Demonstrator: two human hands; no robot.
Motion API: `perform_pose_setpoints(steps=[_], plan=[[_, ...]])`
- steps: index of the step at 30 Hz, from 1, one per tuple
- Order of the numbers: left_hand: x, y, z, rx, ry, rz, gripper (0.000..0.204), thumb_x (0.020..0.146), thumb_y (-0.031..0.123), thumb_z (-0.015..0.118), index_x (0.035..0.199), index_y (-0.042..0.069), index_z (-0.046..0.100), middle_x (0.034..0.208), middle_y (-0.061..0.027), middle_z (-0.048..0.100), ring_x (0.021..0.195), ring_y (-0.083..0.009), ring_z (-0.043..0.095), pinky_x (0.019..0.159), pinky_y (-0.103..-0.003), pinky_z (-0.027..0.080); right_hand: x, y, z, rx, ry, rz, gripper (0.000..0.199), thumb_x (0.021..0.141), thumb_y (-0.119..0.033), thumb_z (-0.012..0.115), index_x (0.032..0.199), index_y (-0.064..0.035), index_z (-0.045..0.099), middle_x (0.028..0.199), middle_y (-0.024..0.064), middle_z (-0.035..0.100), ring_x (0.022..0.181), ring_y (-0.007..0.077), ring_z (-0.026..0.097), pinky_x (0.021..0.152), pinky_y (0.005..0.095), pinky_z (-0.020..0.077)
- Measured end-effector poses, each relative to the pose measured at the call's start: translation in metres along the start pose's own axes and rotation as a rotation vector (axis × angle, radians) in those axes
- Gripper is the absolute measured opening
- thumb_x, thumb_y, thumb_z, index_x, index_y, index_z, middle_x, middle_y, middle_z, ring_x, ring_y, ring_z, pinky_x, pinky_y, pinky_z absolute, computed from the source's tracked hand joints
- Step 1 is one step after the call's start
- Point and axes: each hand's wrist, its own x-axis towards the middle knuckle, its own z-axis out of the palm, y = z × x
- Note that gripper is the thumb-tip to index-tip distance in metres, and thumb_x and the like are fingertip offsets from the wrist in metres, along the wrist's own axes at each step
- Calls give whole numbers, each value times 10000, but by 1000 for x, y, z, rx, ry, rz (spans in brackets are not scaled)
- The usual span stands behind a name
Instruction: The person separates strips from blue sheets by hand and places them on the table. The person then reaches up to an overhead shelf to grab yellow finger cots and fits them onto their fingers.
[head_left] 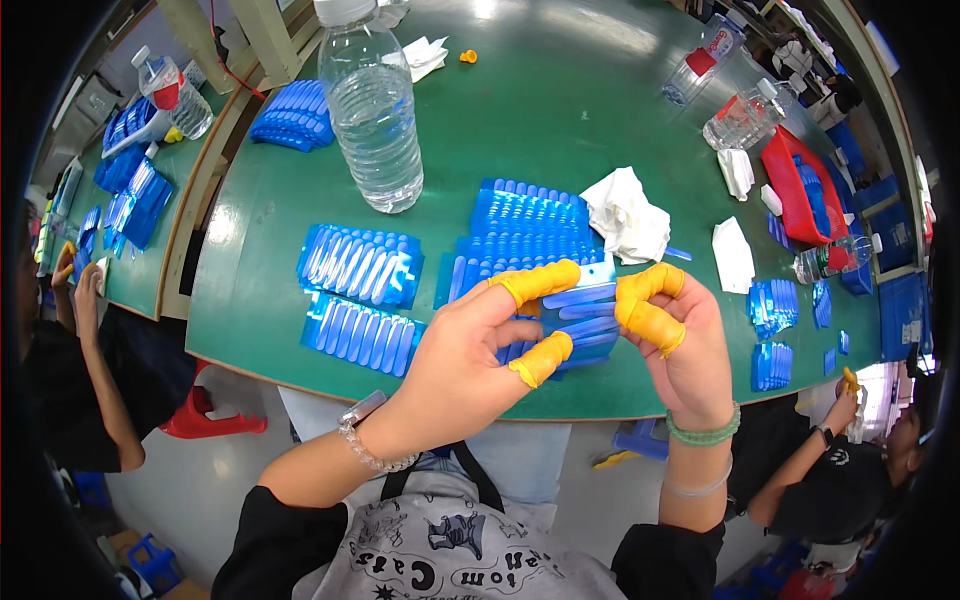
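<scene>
Yellow finger cots cover the thumb and fingertips of both hands. A small blue sheet of long rounded strips (586, 312) is held up between them over the table's near side. My left hand (462, 352) is closed on its left side, thumb below and index finger above. At the sheet's right end, my right hand (688, 345) pinches it between thumb and fingers. Just beyond lies a stack of blue strip sheets (528, 222), partly hidden by my left hand. Two more piles, an upper one (358, 266) and a lower one (362, 334), lie to the left.
On the green table (560, 110) stands a large clear water bottle (375, 130). Crumpled white tissue (628, 218) lies beyond my hands. Another blue pile (292, 116) is at the far left. A red basket (800, 185) and several bottles stand right. People sit on both sides.
</scene>
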Motion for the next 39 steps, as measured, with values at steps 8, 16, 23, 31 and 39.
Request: perform_pose_setpoints(steps=[8,16,23,31,39], plan=[[-3,0,-1,66,4,80,504,783,-79,657,1259,-18,501,1195,-98,507,1078,-161,517,898,-296,505,-4,4,9,-38,31,-10,151,772,-18,702,867,0,586,890,62,625,804,119,596,739,238,473],[-1,-3,2,90,9,116,498,781,-86,655,1252,-32,500,1205,-109,502,1072,-175,531,891,-304,516,-3,7,15,-51,89,-87,157,767,12,698,859,0,572,869,56,605,801,120,595,729,241,478],[-1,-5,4,48,26,113,466,799,-82,642,1242,-53,500,1211,-124,509,1075,-188,540,885,-309,514,-3,9,16,-86,91,-120,165,769,15,701,871,2,571,881,56,599,805,114,584,738,237,478],[1,-14,6,-45,94,23,393,840,-64,609,1222,-59,516,1160,-104,567,1006,-139,550,844,-269,499,-5,8,16,-136,88,-121,181,775,23,695,905,17,570,913,72,604,826,121,585,763,247,485],[2,-22,8,-84,166,45,324,845,-21,618,1166,-38,577,1069,-95,559,865,-104,565,702,-228,514,-5,15,15,-336,207,-304,240,795,24,668,1013,21,566,987,81,619,866,125,589,779,251,478]])
